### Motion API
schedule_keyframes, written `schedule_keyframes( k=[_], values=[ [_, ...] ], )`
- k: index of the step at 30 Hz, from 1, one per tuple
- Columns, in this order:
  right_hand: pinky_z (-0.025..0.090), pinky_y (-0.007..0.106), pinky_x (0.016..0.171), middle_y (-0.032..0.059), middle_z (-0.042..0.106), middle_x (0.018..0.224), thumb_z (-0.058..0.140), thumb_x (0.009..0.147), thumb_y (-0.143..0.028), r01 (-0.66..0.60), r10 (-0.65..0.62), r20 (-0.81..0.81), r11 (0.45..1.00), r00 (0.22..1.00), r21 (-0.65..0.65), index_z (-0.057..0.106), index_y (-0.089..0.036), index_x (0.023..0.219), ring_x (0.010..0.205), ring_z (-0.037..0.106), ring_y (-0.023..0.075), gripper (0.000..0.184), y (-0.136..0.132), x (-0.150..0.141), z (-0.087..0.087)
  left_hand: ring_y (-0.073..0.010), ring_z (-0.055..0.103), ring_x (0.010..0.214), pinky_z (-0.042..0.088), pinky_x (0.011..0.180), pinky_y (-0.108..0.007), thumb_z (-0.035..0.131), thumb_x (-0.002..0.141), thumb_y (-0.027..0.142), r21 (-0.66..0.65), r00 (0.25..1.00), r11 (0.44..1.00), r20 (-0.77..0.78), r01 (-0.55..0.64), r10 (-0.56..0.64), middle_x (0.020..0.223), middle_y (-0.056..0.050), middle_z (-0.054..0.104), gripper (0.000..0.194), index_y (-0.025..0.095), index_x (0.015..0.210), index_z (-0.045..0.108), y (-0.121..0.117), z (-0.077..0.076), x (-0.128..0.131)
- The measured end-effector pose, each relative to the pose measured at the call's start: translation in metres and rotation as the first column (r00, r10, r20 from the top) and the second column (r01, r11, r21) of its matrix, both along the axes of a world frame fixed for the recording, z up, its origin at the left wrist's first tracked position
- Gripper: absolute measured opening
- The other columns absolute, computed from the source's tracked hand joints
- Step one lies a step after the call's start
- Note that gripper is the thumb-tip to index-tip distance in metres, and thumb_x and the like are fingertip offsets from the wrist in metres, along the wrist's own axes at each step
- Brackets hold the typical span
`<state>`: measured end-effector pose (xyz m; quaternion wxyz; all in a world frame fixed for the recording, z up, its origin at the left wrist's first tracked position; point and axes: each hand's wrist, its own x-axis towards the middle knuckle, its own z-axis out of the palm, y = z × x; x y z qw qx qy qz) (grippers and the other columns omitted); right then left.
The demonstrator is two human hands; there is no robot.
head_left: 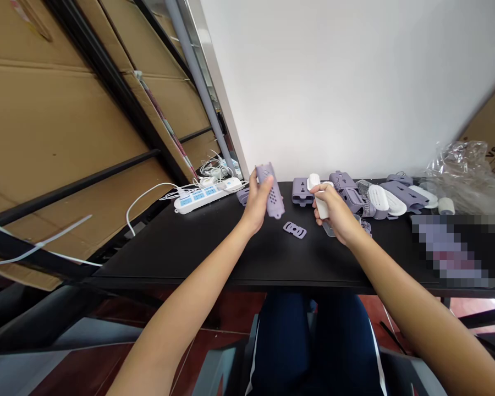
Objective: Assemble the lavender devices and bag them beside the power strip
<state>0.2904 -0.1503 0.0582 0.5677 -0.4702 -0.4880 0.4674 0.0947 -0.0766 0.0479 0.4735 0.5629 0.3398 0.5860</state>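
- Bright, diffuse light fills the scene; the white wall (346, 88) looks pale and evenly lit.
- Highlights glint on the clear plastic (457, 162).
- Glare whitens the floor (474, 307) at far right; the space beneath the table (214, 242) is dim.
- The purple case (274, 202) looks fairly sharp.
- Wide-angle distortion stretches the forearms (190, 297).
- Coarse pixelation masks one tabletop patch.

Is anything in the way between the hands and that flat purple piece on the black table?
Nothing visible stands between them and the flat purple piece. The left hand, though, holds a perforated purple part, and the right hand a white piece.
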Motion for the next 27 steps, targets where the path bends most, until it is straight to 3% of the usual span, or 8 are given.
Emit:
schedule_keyframes(
  k=[3, 6, 11, 14, 15, 17, 21, 27],
  values=[
    [0.051, 0.032, 0.062, 0.0013, 0.068, 0.097, 0.064, 0.088, -0.058, -0.011, -0.052, 0.402, 0.988, 0.914, 0.153, 0.061, -0.029, 0.117, 0.076, 0.063, 0.0195, 0.041, -0.003, -0.015, -0.009, -0.0276, 0.077, 0.094, 0.064, 0.083, -0.041, 0.064, 0.087, 0.073, -0.283, 0.952, 0.954, 0.305, 0.101, -0.011, 0.094, -0.006, 0.072, 0.063, 0.023, 0.125, 0.057, 0.0, 0.005, 0.009],
    [0.054, 0.044, 0.089, 0.0087, 0.067, 0.136, 0.07, 0.087, -0.056, -0.026, -0.22, 0.668, 0.941, 0.711, 0.338, 0.058, -0.03, 0.139, 0.113, 0.066, 0.0312, 0.059, -0.005, -0.027, -0.016, -0.0219, 0.074, 0.073, 0.063, 0.068, -0.033, 0.065, 0.088, 0.07, -0.364, 0.913, 0.901, 0.401, 0.235, -0.076, 0.077, -0.004, 0.068, 0.053, 0.02, 0.104, 0.06, -0.001, 0.004, 0.017],
    [0.051, 0.042, 0.083, 0.011, 0.075, 0.119, 0.062, 0.092, -0.05, 0.11, -0.372, 0.708, 0.915, 0.601, 0.388, 0.069, -0.025, 0.125, 0.104, 0.07, 0.033, 0.042, -0.001, -0.019, -0.014, -0.0291, 0.076, 0.091, 0.064, 0.076, -0.043, 0.05, 0.091, 0.079, -0.417, 0.976, 0.883, 0.113, 0.217, -0.187, 0.1, -0.014, 0.073, 0.067, 0.019, 0.121, 0.057, 0.003, -0.004, 0.013],
    [0.048, 0.038, 0.078, 0.0074, 0.076, 0.096, 0.062, 0.09, -0.056, 0.174, -0.332, 0.659, 0.94, 0.675, 0.294, 0.072, -0.022, 0.113, 0.09, 0.069, 0.0291, 0.042, 0.003, -0.004, -0.009, -0.0347, 0.063, 0.131, 0.057, 0.1, -0.055, 0.053, 0.095, 0.059, -0.039, 0.935, 0.989, -0.334, -0.141, 0.12, 0.143, -0.019, 0.061, 0.057, 0.024, 0.141, 0.051, 0.002, -0.006, 0.0],
    [0.047, 0.037, 0.076, 0.006, 0.074, 0.09, 0.062, 0.088, -0.059, 0.178, -0.301, 0.64, 0.952, 0.707, 0.251, 0.072, -0.022, 0.11, 0.085, 0.067, 0.0273, 0.044, 0.005, 0.0, -0.008, -0.0354, 0.053, 0.143, 0.049, 0.111, -0.057, 0.06, 0.092, 0.049, 0.206, 0.844, 0.962, -0.47, -0.178, 0.257, 0.155, -0.018, 0.051, 0.059, 0.025, 0.146, 0.049, 0.001, -0.006, -0.004],
    [0.045, 0.035, 0.072, 0.0035, 0.071, 0.082, 0.063, 0.086, -0.062, 0.161, -0.238, 0.585, 0.97, 0.775, 0.182, 0.071, -0.02, 0.105, 0.078, 0.063, 0.0234, 0.046, 0.007, 0.004, -0.009, -0.0372, 0.035, 0.156, 0.031, 0.125, -0.06, 0.068, 0.087, 0.038, 0.563, 0.635, 0.826, -0.646, 0.022, 0.424, 0.168, -0.017, 0.037, 0.073, 0.025, 0.154, 0.044, -0.005, -0.007, -0.008],
    [0.038, 0.03, 0.059, -0.0019, 0.06, 0.068, 0.065, 0.086, -0.059, 0.025, -0.063, 0.441, 0.995, 0.895, 0.092, 0.068, -0.02, 0.098, 0.061, 0.052, 0.0161, 0.041, 0.007, 0.0, -0.011, -0.0387, 0.04, 0.151, 0.027, 0.125, -0.059, 0.077, 0.083, 0.043, 0.693, 0.416, 0.66, -0.712, 0.29, 0.565, 0.16, -0.02, 0.046, 0.092, 0.021, 0.161, 0.034, -0.011, -0.01, -0.004],
    [0.04, 0.026, 0.05, -0.0028, 0.061, 0.081, 0.061, 0.088, -0.05, -0.067, 0.072, -0.041, 0.992, 0.997, 0.109, 0.059, -0.027, 0.122, 0.065, 0.057, 0.0155, 0.042, 0.003, 0.007, 0.002, -0.0356, 0.056, 0.129, 0.042, 0.11, -0.051, 0.082, 0.077, 0.037, 0.783, 0.454, 0.601, -0.599, 0.161, 0.659, 0.14, -0.016, 0.059, 0.082, 0.022, 0.149, 0.045, -0.003, -0.015, -0.003]
  ],
)
